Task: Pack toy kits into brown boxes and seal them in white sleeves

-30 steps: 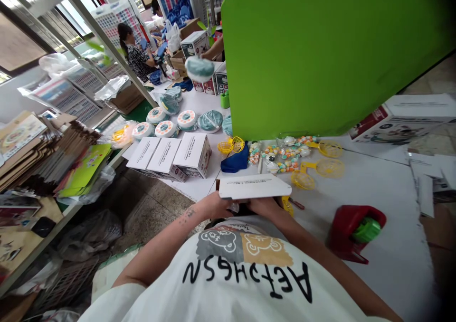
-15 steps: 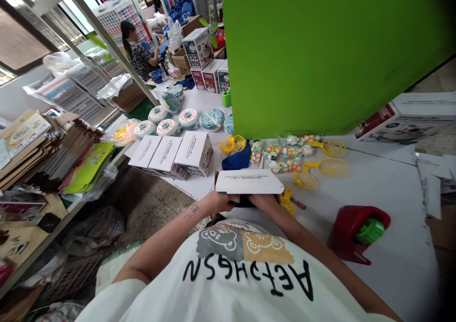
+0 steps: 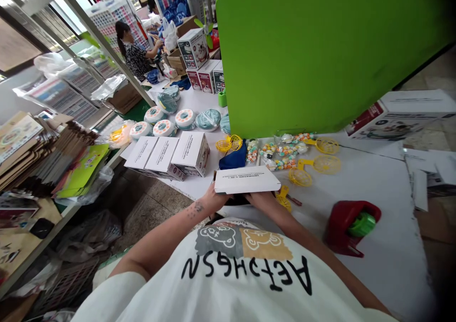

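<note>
A white cardboard box (image 3: 247, 180) with black print on its face lies just in front of my body, at the near edge of the table. My left hand (image 3: 216, 199) grips its lower left side. Against the near side, toward the right, is my right hand (image 3: 261, 201), its fingers tucked under the white panel. Most fingertips of both hands are hidden by the box. Right of it lie a yellow plastic basket piece (image 3: 284, 199) and a thin reddish-brown tool (image 3: 295, 201). Behind the box is a dark blue cloth bag (image 3: 233, 156).
Three white boxes (image 3: 162, 153) stand to the left, with round teal-and-white pieces (image 3: 184, 118) behind them. Bagged colourful balls (image 3: 283, 153) lie before a green panel (image 3: 320, 61). A red tape dispenser (image 3: 342, 227) stands right. A co-worker (image 3: 135, 51) sits at the back left.
The whole view has shifted slightly, so table items appear a little further left. Both hands stay at the white box, with little visible change. The co-worker's arm is raised further.
</note>
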